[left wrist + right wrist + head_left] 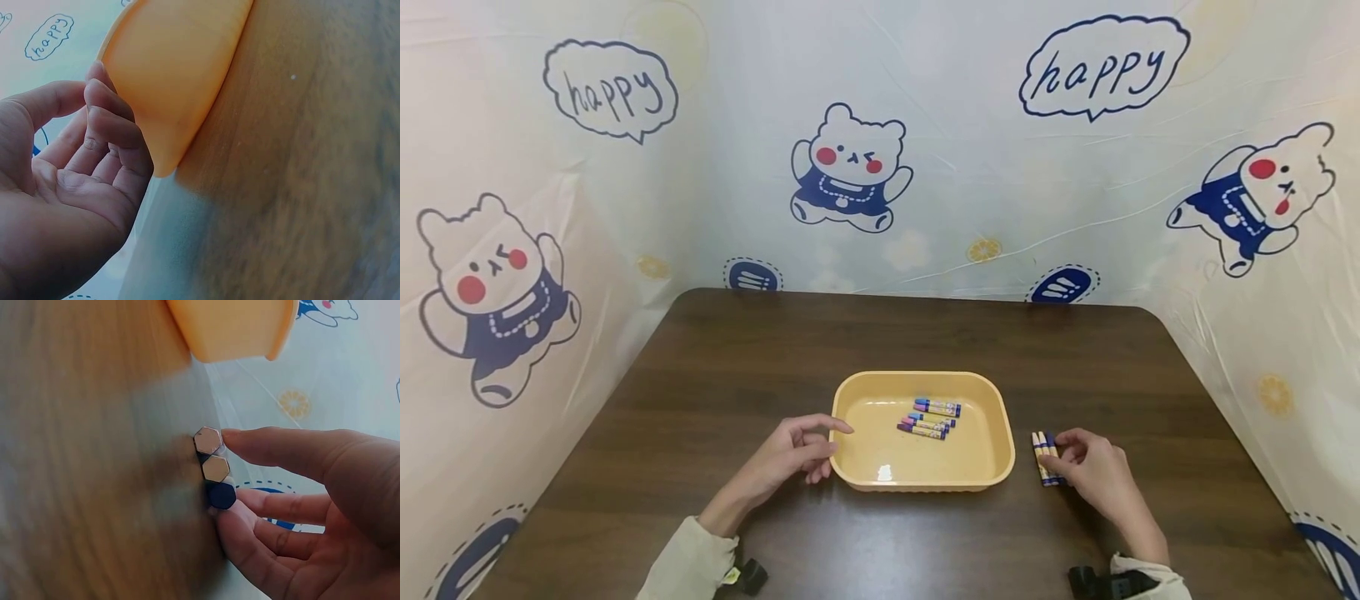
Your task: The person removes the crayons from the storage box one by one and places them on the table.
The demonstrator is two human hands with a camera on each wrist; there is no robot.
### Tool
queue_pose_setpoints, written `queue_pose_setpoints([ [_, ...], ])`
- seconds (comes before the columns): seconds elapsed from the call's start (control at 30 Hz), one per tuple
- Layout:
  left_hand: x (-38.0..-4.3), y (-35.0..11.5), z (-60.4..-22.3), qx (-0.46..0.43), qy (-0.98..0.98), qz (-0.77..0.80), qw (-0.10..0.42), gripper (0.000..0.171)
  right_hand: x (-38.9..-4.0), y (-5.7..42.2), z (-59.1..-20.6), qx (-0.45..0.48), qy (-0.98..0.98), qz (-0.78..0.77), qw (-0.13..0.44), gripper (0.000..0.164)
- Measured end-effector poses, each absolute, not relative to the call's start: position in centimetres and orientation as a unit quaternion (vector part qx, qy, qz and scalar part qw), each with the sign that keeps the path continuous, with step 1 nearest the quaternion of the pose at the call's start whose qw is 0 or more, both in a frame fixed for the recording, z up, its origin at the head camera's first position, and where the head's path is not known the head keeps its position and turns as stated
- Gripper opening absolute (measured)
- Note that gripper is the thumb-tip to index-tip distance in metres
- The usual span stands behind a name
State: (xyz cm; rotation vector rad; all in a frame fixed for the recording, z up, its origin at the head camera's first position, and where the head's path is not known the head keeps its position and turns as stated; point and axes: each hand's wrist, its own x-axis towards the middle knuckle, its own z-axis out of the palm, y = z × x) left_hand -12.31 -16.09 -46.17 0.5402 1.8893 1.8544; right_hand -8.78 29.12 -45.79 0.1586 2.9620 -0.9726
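Observation:
A yellow rectangular tray (865, 467) sits on the table, with several crayons (936, 407) lying inside, right of its middle. My left hand (797, 450) is at the tray's left rim, its index finger reaching over the edge; the left wrist view shows thumb and fingertips pinching near the rim. Right of the tray, three crayons (1040, 457) lie side by side on the table. My right hand (1097, 471) pinches this row between thumb and fingers. The right wrist view shows their hexagonal ends: a pinkish crayon (208, 440), a beige crayon (216, 469) and a dark blue crayon (222, 495).
The dark brown wooden table (737, 350) stands against a pale cloth (955, 167) printed with bears and the word happy, hanging behind it and on both sides. A gap of table surface lies between the tray and the row of crayons.

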Motion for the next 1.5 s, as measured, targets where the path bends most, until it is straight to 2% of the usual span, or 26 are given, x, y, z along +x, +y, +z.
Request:
queue_pose_setpoints([
  [0.3, -12.3, -16.4, -46.3, 0.194, 0.684, 0.670, 0.213, 0.032, -8.7, 29.0, -45.2, 0.033, 0.947, -0.319, 0.033, 0.045],
  [0.5, -12.4, -16.3, -46.4, 0.187, 0.692, 0.664, 0.214, 0.031, -8.3, 29.0, -45.0, 0.039, 0.944, -0.325, 0.031, 0.043],
  [0.7, -12.3, -16.2, -46.4, 0.187, 0.694, 0.661, 0.215, 0.031, -7.8, 28.7, -44.1, 0.025, 0.949, -0.315, -0.008, 0.029],
  [0.87, -12.3, -16.2, -46.4, 0.186, 0.692, 0.663, 0.216, 0.031, -7.6, 28.2, -42.9, -0.010, 0.952, -0.295, -0.085, 0.015],
  [1.03, -12.4, -16.2, -46.3, 0.189, 0.692, 0.664, 0.212, 0.031, -7.6, 27.3, -41.5, -0.052, 0.946, -0.280, -0.152, 0.013],
  [1.27, -12.3, -16.2, -46.3, 0.191, 0.693, 0.664, 0.209, 0.031, -7.8, 25.2, -39.2, -0.094, 0.942, -0.277, -0.163, 0.015],
  [1.5, -12.2, -16.2, -46.2, 0.189, 0.692, 0.664, 0.210, 0.031, -8.4, 22.8, -37.6, -0.123, 0.948, -0.259, -0.135, 0.016],
])
